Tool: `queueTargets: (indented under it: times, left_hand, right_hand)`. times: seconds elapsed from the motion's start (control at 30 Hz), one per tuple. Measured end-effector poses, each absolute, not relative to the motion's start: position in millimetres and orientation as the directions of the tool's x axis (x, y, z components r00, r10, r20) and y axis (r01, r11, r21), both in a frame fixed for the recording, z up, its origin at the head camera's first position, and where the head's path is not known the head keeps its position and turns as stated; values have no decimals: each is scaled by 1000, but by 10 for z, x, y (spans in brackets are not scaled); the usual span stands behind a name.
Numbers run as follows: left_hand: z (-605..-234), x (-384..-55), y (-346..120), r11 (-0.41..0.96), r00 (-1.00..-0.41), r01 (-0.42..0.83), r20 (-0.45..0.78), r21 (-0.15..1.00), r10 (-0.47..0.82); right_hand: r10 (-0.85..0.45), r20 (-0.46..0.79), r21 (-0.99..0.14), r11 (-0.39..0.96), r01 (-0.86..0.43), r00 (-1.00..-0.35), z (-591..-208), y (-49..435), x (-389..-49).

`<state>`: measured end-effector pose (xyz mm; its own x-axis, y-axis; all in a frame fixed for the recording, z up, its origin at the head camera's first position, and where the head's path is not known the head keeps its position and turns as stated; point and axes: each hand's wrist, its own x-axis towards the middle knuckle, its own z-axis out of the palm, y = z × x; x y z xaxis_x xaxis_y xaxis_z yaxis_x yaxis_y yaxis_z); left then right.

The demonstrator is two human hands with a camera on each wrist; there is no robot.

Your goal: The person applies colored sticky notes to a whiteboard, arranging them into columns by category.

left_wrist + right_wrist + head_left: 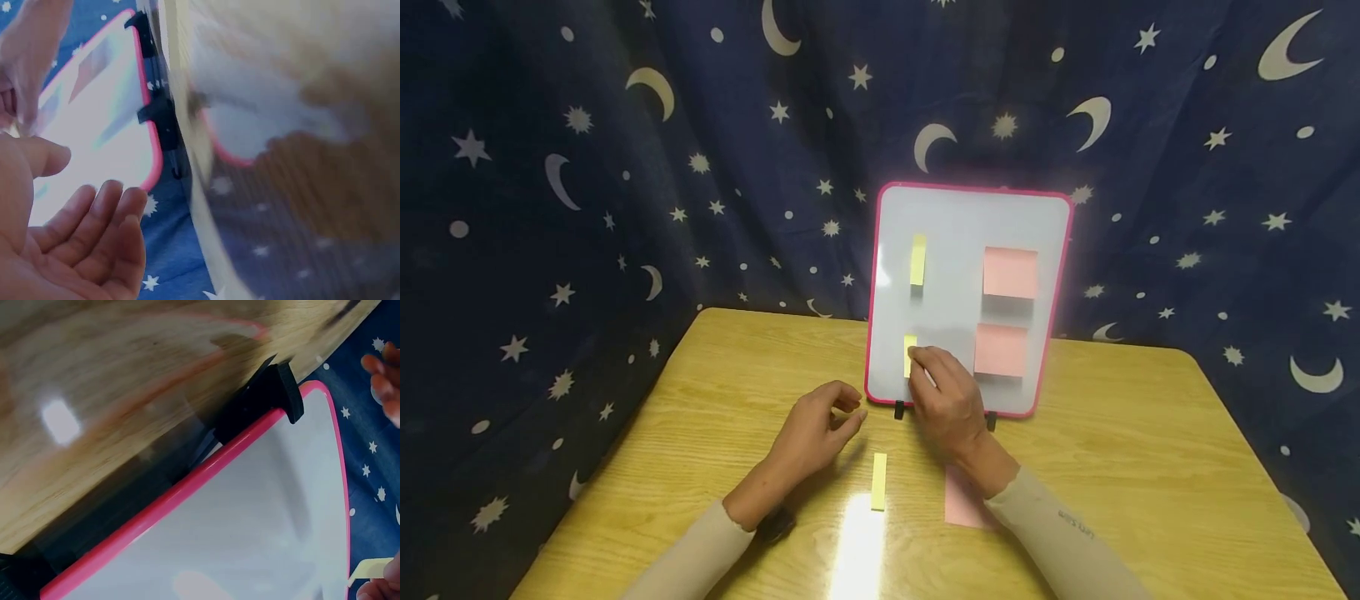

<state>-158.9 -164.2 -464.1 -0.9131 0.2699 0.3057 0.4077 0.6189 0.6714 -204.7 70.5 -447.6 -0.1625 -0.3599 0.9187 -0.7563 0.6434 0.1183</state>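
A small whiteboard (951, 221) with a pink frame stands tilted back on the table. My right hand (951, 400) pinches a narrow yellow sticky note (910, 341) against the board's lower left; the right wrist view shows this strip (370, 569) at the fingertips. Another yellow sticky note (918, 260) hangs above it. Two pink sticky notes, an upper one (1011, 272) and a lower one (1001, 350), are on the board's right half. Left of the board, my left hand (816, 429) hovers with loosely bent fingers and nothing in them.
On the table (760, 358) lie a yellow strip (878, 482) and a pink sheet (964, 502), partly under my right forearm. Black feet (899, 409) hold the board's bottom edge. A dark object (777, 527) sits beside my left wrist. Behind hangs a starry blue curtain (737, 250).
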Motion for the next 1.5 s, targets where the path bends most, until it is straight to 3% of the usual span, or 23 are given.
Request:
queueTargets:
  times: [0.27, 0.6, 1.5]
  left_hand:
    - [-4713, -1848, -1598, 564, -931, 364, 312, 741, 190]
    - [-4777, -2062, -1542, 484, -943, 327, 246, 812, 224]
    - [-4827, -2194, -1494, 477, -963, 260, 190, 840, 191]
  right_hand:
    - [-347, 928, 132, 647, -751, -137, -4464, 709, -2093]
    - [-337, 937, 167, 658, -735, -88, -4455, 707, -2167]
    - [-356, 926, 166, 684, -711, -127, -4496, 706, -2339]
